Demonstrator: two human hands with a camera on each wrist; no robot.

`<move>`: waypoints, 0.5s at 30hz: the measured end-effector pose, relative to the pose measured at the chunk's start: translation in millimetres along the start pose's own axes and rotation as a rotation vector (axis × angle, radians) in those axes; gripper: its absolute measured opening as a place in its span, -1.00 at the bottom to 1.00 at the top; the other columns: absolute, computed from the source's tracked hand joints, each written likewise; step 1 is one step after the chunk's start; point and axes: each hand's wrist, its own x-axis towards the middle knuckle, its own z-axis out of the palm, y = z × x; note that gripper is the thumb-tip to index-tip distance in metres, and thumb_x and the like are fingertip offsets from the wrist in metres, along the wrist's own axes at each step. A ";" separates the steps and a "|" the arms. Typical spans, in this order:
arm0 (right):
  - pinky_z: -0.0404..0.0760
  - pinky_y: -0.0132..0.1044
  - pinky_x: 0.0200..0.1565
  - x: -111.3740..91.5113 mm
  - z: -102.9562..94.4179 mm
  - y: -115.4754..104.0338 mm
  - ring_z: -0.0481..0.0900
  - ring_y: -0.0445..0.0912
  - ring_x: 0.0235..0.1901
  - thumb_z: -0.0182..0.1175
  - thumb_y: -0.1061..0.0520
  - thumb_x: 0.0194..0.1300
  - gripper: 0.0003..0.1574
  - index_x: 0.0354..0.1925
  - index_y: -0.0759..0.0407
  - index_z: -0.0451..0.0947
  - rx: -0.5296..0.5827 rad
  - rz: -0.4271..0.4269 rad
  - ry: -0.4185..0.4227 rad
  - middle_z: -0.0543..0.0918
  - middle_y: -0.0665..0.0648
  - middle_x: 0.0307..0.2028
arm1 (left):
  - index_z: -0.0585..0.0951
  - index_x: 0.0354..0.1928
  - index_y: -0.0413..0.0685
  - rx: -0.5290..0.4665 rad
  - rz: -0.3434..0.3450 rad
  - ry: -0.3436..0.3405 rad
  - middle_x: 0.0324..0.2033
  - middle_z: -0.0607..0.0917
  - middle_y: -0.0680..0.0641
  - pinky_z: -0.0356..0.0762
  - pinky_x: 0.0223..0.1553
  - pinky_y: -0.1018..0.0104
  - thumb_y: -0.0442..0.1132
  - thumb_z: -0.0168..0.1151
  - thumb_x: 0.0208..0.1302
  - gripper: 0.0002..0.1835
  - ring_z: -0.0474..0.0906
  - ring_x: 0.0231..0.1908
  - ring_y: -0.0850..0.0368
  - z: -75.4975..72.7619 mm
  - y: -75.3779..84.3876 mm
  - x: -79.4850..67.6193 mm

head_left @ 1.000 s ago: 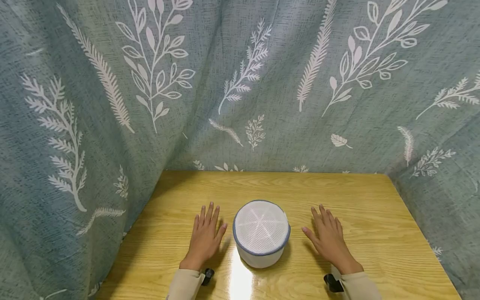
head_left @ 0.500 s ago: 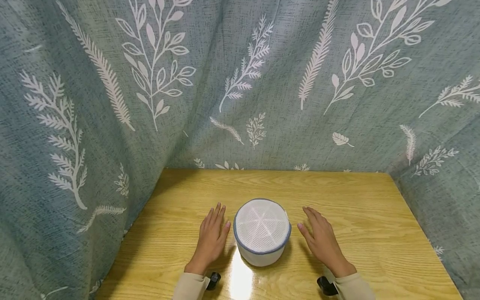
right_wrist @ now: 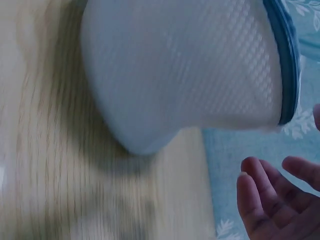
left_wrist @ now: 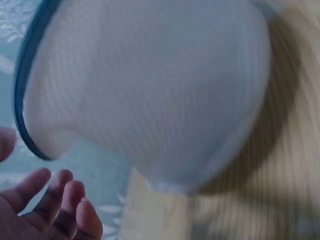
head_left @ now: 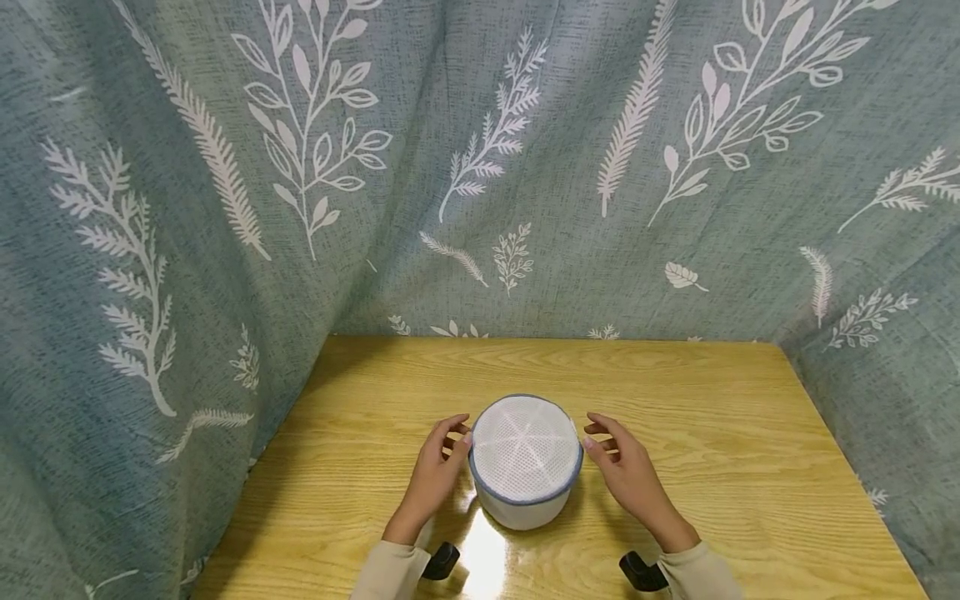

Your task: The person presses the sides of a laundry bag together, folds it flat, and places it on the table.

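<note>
A round, drum-shaped white mesh laundry bag [head_left: 525,454] with blue trim round its top edge stands on the table; pale seams cross its top like spokes. My left hand [head_left: 435,471] is at its left side, thumb tip right at the blue trim and fingers loosely bent. Opposite it, my right hand [head_left: 626,471] is at the right side in a similar pose, its thumb close to the trim. Both wrist views show the bag's mesh side [left_wrist: 165,90] large, with a gap between it and the bent fingers [right_wrist: 250,195]. Neither hand grips the bag.
The wooden table [head_left: 712,400] has a bright glare patch in front of the bag. A grey-green curtain [head_left: 570,250] with white leaf prints hangs behind the table and along both sides. Dark wrist devices [head_left: 441,561] are worn under the beige sleeves [head_left: 390,571].
Both hands have moved inward from either side to the bag, and their straight fingers have bent. The bag has stayed in place; the head view has shifted slightly.
</note>
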 end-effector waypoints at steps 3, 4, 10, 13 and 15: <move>0.61 -0.26 -0.28 0.8 3.5 -2.7 0.59 -0.10 -0.26 0.15 -0.01 0.30 -0.51 0.18 0.03 0.40 0.083 0.051 -0.016 0.56 0.14 -0.06 | 0.49 0.09 -0.24 -0.075 -0.023 -0.014 -0.16 0.54 -0.22 0.44 -0.42 0.41 -0.32 0.13 0.30 -0.67 0.48 -0.36 0.01 0.0 14.1 -0.6; 0.62 -0.23 -0.29 0.9 4.8 -3.2 0.59 -0.09 -0.26 0.17 -0.02 0.29 -0.50 0.17 0.04 0.41 0.106 0.066 -0.021 0.56 0.13 -0.07 | 0.50 0.07 -0.27 -0.091 -0.035 -0.019 -0.17 0.54 -0.23 0.45 -0.44 0.41 -0.35 0.15 0.27 -0.67 0.49 -0.37 0.01 0.0 18.3 -1.0; 0.64 -0.28 -0.35 1.0 13.5 -4.1 0.58 -0.05 -0.28 0.26 0.00 0.21 -0.52 0.09 0.05 0.48 0.170 0.127 -0.034 0.54 0.15 -0.12 | 0.51 0.06 -0.27 -0.151 -0.114 -0.047 -0.17 0.52 -0.25 0.54 -0.49 0.28 -0.38 0.23 0.20 -0.64 0.51 -0.39 0.03 3.7 24.6 -1.4; 0.62 -0.30 -0.39 0.7 16.8 -2.7 0.57 -0.06 -0.29 0.29 0.03 0.18 -0.55 0.06 0.03 0.50 0.161 0.134 -0.027 0.55 0.13 -0.15 | 0.52 0.05 -0.28 -0.169 -0.135 -0.042 -0.17 0.52 -0.27 0.54 -0.51 0.30 -0.41 0.27 0.15 -0.61 0.51 -0.39 0.01 5.8 23.9 -1.4; 0.60 -0.30 -0.42 0.8 18.4 -1.3 0.57 -0.07 -0.31 0.30 0.06 0.17 -0.56 0.04 0.02 0.51 0.155 0.139 -0.021 0.56 0.11 -0.17 | 0.52 0.04 -0.28 -0.168 -0.145 -0.035 -0.18 0.52 -0.28 0.53 -0.52 0.36 -0.42 0.28 0.13 -0.61 0.50 -0.40 0.01 7.1 23.0 -1.4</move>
